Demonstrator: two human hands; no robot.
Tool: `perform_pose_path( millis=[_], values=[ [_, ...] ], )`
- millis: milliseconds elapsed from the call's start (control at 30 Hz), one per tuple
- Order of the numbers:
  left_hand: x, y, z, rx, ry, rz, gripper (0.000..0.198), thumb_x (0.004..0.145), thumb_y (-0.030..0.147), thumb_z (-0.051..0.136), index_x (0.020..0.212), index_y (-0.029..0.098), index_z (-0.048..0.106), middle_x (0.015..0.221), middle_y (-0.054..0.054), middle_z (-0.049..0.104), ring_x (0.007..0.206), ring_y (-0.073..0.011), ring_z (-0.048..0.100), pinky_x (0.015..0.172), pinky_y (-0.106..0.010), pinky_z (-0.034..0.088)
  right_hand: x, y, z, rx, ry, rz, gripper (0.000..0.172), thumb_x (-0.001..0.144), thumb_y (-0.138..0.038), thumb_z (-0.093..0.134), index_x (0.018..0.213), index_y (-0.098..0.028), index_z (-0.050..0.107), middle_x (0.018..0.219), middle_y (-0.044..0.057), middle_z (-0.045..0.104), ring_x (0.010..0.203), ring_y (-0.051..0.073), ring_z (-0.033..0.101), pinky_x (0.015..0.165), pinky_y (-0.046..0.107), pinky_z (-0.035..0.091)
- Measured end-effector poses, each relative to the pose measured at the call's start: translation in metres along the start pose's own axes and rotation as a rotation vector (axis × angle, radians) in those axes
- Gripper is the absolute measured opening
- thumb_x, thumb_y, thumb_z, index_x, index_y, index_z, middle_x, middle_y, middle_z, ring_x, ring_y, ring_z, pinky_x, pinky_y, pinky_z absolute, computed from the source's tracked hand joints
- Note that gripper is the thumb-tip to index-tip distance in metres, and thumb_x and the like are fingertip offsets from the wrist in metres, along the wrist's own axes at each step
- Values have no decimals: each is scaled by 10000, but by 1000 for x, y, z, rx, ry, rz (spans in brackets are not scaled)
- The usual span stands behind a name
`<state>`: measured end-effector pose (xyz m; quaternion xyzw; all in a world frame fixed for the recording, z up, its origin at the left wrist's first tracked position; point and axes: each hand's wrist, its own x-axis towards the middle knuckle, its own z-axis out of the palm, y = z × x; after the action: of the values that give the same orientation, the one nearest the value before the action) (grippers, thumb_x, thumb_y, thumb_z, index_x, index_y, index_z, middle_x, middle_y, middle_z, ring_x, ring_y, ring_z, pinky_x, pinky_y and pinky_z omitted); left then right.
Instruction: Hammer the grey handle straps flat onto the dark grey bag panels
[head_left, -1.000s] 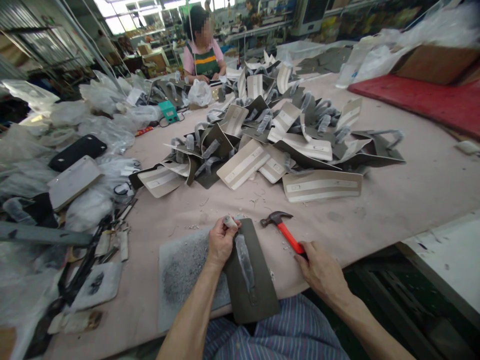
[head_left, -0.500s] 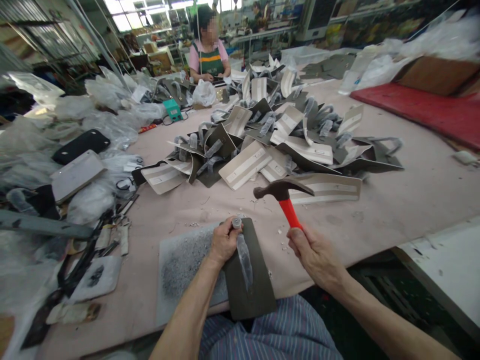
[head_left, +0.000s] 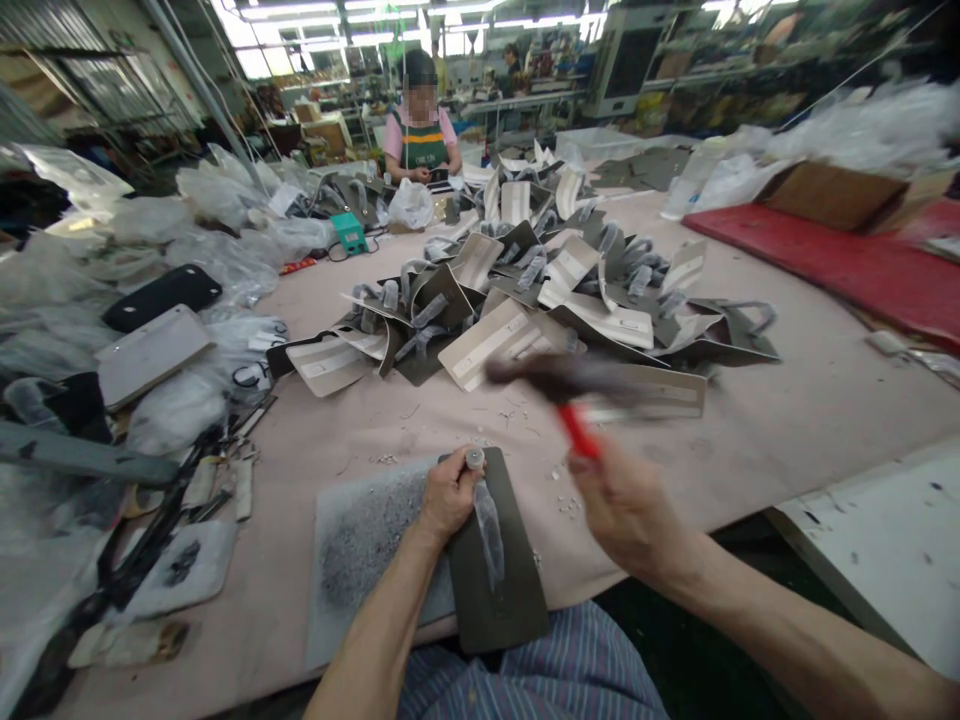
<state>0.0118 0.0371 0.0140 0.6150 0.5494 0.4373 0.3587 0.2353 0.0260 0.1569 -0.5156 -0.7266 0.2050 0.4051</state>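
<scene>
My right hand point(head_left: 626, 505) is wrapped round the red handle of a claw hammer point(head_left: 559, 378), raised above the table and smeared by motion. My left hand point(head_left: 448, 497) is closed in a pinch on a small round-topped cylinder point(head_left: 475, 457), whose kind I cannot make out. It stands at the far end of a plastic-wrapped strap point(head_left: 491, 540). Beneath lies a dark olive panel point(head_left: 514, 590), partly over a worn grey slab point(head_left: 352, 540) and overhanging the table's near edge. The hammer head is apart from the cylinder, up and to its right.
A heap of panels with wrapped straps point(head_left: 487, 345) covers the table's middle. Plastic bags point(head_left: 217, 250) and tools crowd the left side. At the right lies a red board point(head_left: 825, 250) with a cardboard box point(head_left: 832, 195). A co-worker point(head_left: 421, 130) sits across the table.
The hammer and my right hand have shifted slightly left and are now blurred. My left hand keeps its pinch on the cylinder. The view has tilted up a little.
</scene>
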Motion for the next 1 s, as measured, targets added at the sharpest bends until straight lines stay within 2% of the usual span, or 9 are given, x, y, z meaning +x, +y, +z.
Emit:
perform_pose_path(
  millis=[67, 133, 333, 433, 567, 633, 733, 867, 1000],
  values=[
    [0, -1, 0, 8, -13, 3, 182, 844, 200, 562, 980, 206, 683, 852, -18, 722, 787, -170, 661, 754, -263, 499, -12, 22, 8, -234, -356, 48, 313, 962, -454, 441, 751, -227, 479, 520, -30, 454, 419, 104, 331, 474, 286, 186],
    [-1, -1, 1, -3, -16, 12, 182, 856, 206, 558, 993, 203, 678, 877, -18, 724, 808, -165, 661, 759, -257, 502, -19, 43, 9, -378, -512, 147, 294, 976, -433, 412, 796, -219, 504, 544, -15, 498, 436, 114, 360, 490, 290, 185],
    [-1, 0, 0, -21, -7, -1, 159, 846, 207, 573, 970, 206, 672, 911, -18, 737, 839, -164, 673, 783, -252, 509, -43, 97, 13, -400, -583, 357, 331, 1012, -395, 311, 841, -202, 519, 612, 17, 574, 561, 168, 533, 570, 286, 343],
    [0, -1, -2, -44, -5, 5, 176, 817, 180, 588, 967, 205, 677, 923, -20, 742, 860, -168, 680, 813, -260, 510, -57, 110, 30, -541, -543, 384, 308, 996, -343, 344, 1012, -138, 573, 849, 130, 659, 740, 252, 629, 666, 360, 441],
    [-1, -5, -1, -71, 24, -21, 152, 796, 192, 626, 930, 201, 695, 888, -17, 742, 830, -167, 677, 793, -259, 514, -56, 76, 51, -458, -316, -55, 487, 913, -189, 470, 1396, -146, 425, 1405, 206, 474, 1214, 324, 517, 940, 469, 456],
    [-1, -7, 1, -122, 43, -44, 149, 777, 197, 648, 914, 196, 706, 865, -12, 738, 809, -162, 671, 783, -257, 517, -48, 47, 58, -349, -402, -326, 574, 862, -90, 478, 1419, -216, 419, 1472, 144, 425, 1277, 280, 461, 998, 446, 435],
    [2, -10, 7, -295, 98, -130, 179, 717, 211, 708, 892, 173, 713, 816, -8, 729, 749, -148, 660, 746, -252, 526, -36, 11, 69, -357, -637, -560, 463, 779, -42, 532, 1203, -222, 578, 1438, 101, 457, 1200, 246, 483, 977, 407, 429],
    [16, 1, -1, -532, 332, -268, 308, 632, 290, 802, 878, 133, 701, 790, -26, 737, 704, -148, 670, 701, -258, 548, -30, -4, 80, -549, -627, -524, 262, 736, -102, 615, 991, -165, 619, 1245, 135, 568, 1058, 274, 520, 919, 431, 425],
    [25, 43, -44, -480, 480, -161, 356, 615, 305, 848, 885, 120, 710, 814, -37, 750, 737, -157, 694, 750, -282, 577, -31, -11, 79, -711, -542, -359, 80, 828, -139, 552, 861, -151, 624, 934, 141, 636, 893, 276, 574, 791, 408, 420]
  ],
)
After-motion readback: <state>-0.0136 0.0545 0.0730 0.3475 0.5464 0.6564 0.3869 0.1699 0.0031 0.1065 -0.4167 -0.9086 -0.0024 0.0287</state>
